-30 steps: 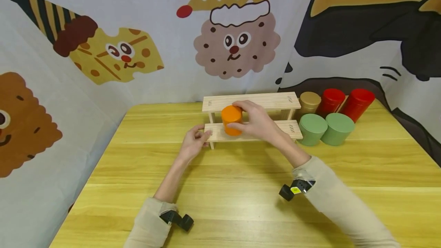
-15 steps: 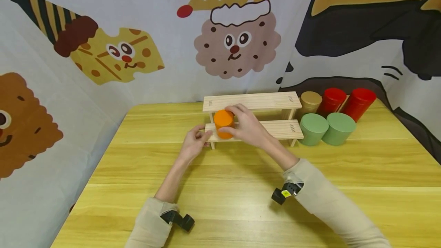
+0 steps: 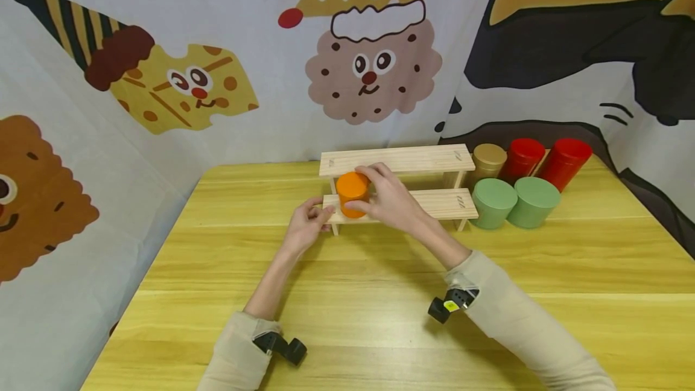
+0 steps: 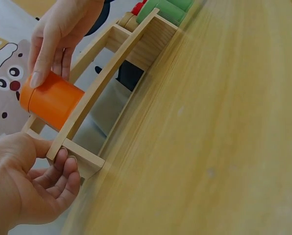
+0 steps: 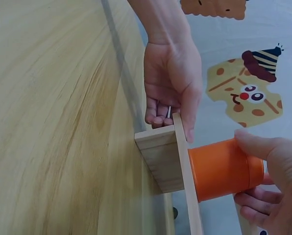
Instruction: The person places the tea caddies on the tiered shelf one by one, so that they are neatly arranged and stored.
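An orange lidded canister (image 3: 352, 193) stands upright on the left part of the lower step of a two-tier wooden shelf (image 3: 440, 203). My right hand (image 3: 392, 199) grips it near the lid, thumb at the front and fingers behind, as the right wrist view shows with the canister (image 5: 222, 171) touching the board. At the lower step's left end, my left hand (image 3: 306, 225) pinches the board's corner. In the left wrist view the left thumb lies on top of the board and the left hand's (image 4: 33, 181) other fingers curl below it.
Right of the shelf stand two green canisters (image 3: 494, 204), with a gold canister (image 3: 488, 162) and two red canisters (image 3: 568, 162) behind them. The shelf stands near the back edge of the wooden table (image 3: 369, 318), before a cartoon-printed cloth (image 3: 282, 89).
My right hand has moved the orange canister left along the lower step, and over the last half second it has stayed nearly still. My left hand has kept its place at the shelf's end.
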{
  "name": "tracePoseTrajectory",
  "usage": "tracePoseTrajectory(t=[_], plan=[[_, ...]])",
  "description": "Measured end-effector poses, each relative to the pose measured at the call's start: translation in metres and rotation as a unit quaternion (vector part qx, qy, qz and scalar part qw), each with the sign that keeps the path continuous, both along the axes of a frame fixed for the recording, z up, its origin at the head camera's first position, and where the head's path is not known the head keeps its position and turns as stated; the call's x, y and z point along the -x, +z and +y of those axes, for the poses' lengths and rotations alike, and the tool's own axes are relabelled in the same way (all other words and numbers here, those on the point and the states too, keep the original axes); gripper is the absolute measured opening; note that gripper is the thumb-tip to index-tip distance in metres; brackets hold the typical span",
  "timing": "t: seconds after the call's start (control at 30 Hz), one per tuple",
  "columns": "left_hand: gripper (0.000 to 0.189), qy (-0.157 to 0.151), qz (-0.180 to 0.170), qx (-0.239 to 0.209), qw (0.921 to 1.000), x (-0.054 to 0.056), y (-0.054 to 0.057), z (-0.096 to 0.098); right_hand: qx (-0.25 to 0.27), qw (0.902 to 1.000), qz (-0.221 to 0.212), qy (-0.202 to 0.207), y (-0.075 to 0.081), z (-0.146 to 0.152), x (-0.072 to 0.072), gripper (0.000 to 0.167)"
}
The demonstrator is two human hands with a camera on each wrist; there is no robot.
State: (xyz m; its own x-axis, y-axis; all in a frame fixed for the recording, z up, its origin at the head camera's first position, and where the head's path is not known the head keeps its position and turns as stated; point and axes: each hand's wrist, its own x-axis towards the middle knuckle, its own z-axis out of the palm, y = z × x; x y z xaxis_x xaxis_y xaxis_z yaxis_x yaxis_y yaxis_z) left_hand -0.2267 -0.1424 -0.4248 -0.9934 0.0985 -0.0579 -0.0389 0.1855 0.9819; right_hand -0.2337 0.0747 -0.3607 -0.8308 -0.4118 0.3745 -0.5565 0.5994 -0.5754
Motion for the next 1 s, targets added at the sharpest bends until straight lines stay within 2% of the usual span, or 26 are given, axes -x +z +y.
tracePoseTrajectory(t=[0.17, 0.37, 0.77, 1.0], plan=[[0.05, -0.001, -0.001, -0.001, 1.0, 0.0, 0.001, 0.001, 0.012, 0.9998, -0.015, 0.002, 0.001, 0.007, -0.003, 0.071], [0.052, 0.001, -0.005, 0.001, 1.0, -0.001, 0.001, 0.001, 0.021, 0.9997, -0.01, 0.001, 0.0, 0.021, -0.006, 0.064], [0.053, 0.0, -0.001, 0.004, 1.0, -0.001, 0.001, 0.0, 0.024, 0.9989, -0.02, -0.036, -0.003, 0.055, -0.011, 0.058], [0.054, -0.002, 0.001, -0.001, 1.0, -0.001, 0.0, 0.0, 0.009, 0.9982, -0.003, -0.06, -0.006, 0.081, -0.015, 0.055]])
